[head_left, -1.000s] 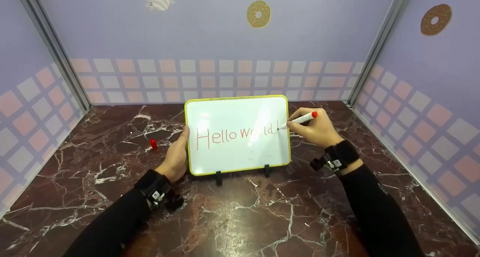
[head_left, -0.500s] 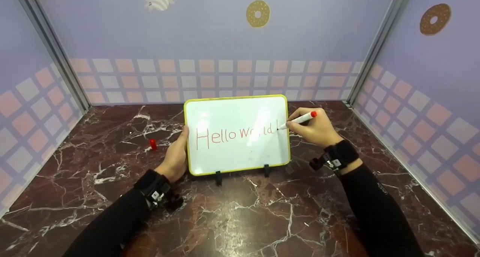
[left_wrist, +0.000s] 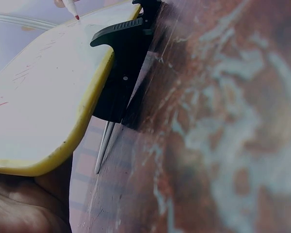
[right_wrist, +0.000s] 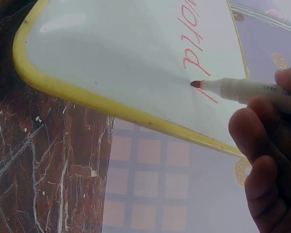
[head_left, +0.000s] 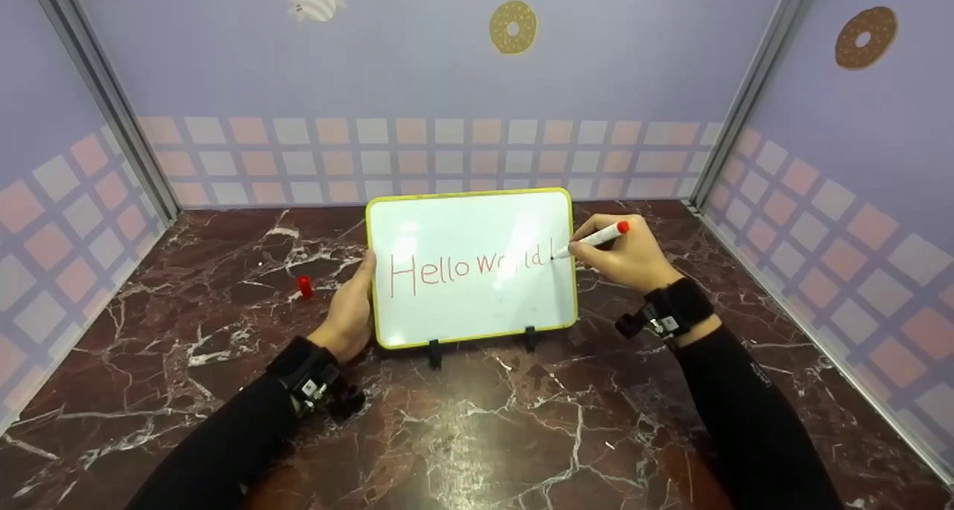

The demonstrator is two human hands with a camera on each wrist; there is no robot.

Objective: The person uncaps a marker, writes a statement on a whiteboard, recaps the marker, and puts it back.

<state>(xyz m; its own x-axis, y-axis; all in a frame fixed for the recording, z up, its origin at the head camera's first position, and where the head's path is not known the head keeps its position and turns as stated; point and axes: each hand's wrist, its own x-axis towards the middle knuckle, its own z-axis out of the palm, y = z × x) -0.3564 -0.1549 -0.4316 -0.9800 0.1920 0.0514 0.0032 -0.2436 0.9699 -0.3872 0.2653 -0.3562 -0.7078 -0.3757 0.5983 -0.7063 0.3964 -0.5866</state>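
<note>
A small whiteboard [head_left: 455,312] with a yellow frame leans upright on black holders [head_left: 435,353]. Red handwriting across it reads "Hello World" with a stroke after it. My left hand [head_left: 349,312] holds the board's left edge, thumb along the rim and its other fingers hidden behind. With my right hand [head_left: 626,260] I pinch a white marker [head_left: 602,235] with a red end. In the right wrist view, the red tip of the marker [right_wrist: 233,89] is at the whiteboard [right_wrist: 121,73], beside the lower end of the last stroke.
A red marker cap [head_left: 305,286] stands on the dark marbled tabletop [head_left: 477,435], left of the board. Purple walls [head_left: 417,70] with pink and white squares enclose the table at the back and both sides.
</note>
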